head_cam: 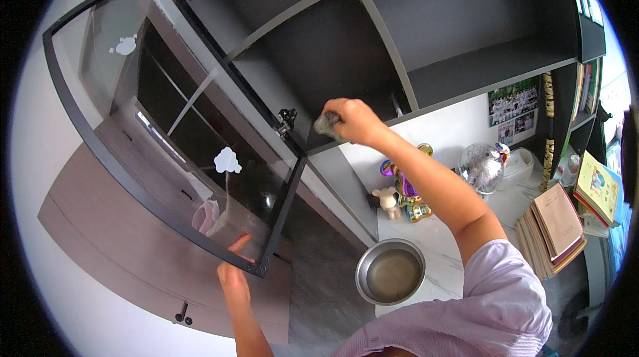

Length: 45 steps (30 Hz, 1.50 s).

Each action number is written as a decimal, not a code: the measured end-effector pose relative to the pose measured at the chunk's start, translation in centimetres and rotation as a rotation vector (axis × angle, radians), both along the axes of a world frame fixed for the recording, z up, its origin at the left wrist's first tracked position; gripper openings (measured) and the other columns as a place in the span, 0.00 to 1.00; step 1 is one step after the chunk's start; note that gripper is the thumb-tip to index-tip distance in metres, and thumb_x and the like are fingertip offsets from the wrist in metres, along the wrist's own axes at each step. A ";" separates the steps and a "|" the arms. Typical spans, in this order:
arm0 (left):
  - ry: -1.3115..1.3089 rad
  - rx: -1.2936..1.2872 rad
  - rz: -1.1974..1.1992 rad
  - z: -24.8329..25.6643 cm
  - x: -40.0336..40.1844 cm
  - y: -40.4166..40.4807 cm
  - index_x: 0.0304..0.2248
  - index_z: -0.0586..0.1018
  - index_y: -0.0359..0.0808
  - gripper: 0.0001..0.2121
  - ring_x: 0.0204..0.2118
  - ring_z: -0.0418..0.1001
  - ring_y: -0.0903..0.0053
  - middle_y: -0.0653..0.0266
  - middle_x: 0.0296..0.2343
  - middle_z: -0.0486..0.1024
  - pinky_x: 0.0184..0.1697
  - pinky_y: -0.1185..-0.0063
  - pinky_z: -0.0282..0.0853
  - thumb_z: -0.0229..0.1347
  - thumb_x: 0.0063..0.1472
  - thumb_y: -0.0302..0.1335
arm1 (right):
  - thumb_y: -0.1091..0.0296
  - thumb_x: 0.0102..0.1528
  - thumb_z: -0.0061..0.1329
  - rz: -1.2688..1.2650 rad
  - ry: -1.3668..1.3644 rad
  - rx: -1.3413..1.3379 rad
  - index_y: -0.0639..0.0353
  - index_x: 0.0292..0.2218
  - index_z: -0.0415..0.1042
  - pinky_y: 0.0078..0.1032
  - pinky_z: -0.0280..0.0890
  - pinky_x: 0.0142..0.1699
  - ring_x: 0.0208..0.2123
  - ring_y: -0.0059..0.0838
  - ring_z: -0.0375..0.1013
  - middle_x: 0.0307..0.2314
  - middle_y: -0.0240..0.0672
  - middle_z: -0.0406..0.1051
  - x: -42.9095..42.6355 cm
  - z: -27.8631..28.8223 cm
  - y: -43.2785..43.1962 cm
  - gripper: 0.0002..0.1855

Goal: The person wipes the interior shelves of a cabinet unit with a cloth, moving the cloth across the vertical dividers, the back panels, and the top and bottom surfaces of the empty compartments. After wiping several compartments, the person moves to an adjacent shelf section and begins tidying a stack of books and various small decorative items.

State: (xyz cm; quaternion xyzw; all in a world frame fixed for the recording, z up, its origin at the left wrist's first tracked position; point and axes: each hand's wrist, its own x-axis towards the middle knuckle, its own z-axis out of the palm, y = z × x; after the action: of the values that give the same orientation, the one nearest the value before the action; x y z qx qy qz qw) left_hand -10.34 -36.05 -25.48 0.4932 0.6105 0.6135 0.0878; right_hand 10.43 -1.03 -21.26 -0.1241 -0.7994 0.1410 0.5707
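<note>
My left hand point(233, 277) grips the lower outer corner of a black-framed glass cabinet door point(150, 202), which stands swung out on its hinges. Two white cloud stickers, a lower one point(227, 160) and an upper one point(126, 46), are on the glass. Bunched in my right hand point(355, 119) is a grey cloth point(327, 126), held at the front of a dark shelf compartment point(319, 52). A metal basin point(360, 277) of cloudy water sits below on the white marble-patterned counter point(442, 252).
Below my right forearm stand shiny bear figurines point(418, 211) and a small cream one point(388, 201). A mirrored ball point(480, 167) is farther right. Stacked books point(556, 222) lie at the right edge. Black hinges point(287, 119) project beside the compartment.
</note>
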 end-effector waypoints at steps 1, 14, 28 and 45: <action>-0.042 -0.019 -0.036 -0.6 -0.3 0.3 0.41 0.75 0.28 0.20 0.50 0.66 0.67 0.55 0.44 0.72 0.58 0.69 0.50 0.41 0.65 0.38 | 0.77 0.41 0.45 -0.173 0.012 0.046 0.61 0.32 0.71 0.38 0.67 0.39 0.34 0.46 0.73 0.29 0.45 0.72 -0.4 -0.7 1.1 0.13; -0.252 -0.110 -0.418 -4.0 -0.1 0.9 0.24 0.76 0.27 0.22 0.51 0.65 0.54 0.38 0.43 0.70 0.58 0.62 0.51 0.40 0.65 0.38 | 0.77 0.39 0.44 0.513 -0.173 -0.184 0.61 0.31 0.72 0.30 0.66 0.34 0.29 0.41 0.73 0.25 0.46 0.71 -2.7 -4.6 -4.7 0.13; -0.364 -0.084 -0.473 -5.5 -0.2 2.0 0.23 0.77 0.28 0.25 0.50 0.67 0.57 0.43 0.41 0.72 0.56 0.65 0.55 0.46 0.61 0.46 | 0.77 0.43 0.43 -0.082 0.215 -0.635 0.61 0.45 0.70 0.29 0.64 0.49 0.45 0.43 0.70 0.41 0.50 0.71 -14.9 3.0 13.3 0.24; -0.596 -0.152 -0.709 -6.7 -1.1 3.4 0.20 0.70 0.31 0.19 0.32 0.69 0.55 0.45 0.28 0.71 0.53 0.56 0.57 0.43 0.56 0.41 | 0.72 0.44 0.45 0.605 -0.333 -0.741 0.65 0.37 0.72 0.23 0.65 0.32 0.28 0.20 0.68 0.24 0.33 0.70 -3.3 -1.9 -2.6 0.17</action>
State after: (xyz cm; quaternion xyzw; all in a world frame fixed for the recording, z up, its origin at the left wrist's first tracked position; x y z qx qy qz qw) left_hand -11.40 -32.65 -32.21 0.4656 0.3959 0.6140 0.4995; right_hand 7.12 -3.59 -23.18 -0.1019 -0.7760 0.5526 0.2865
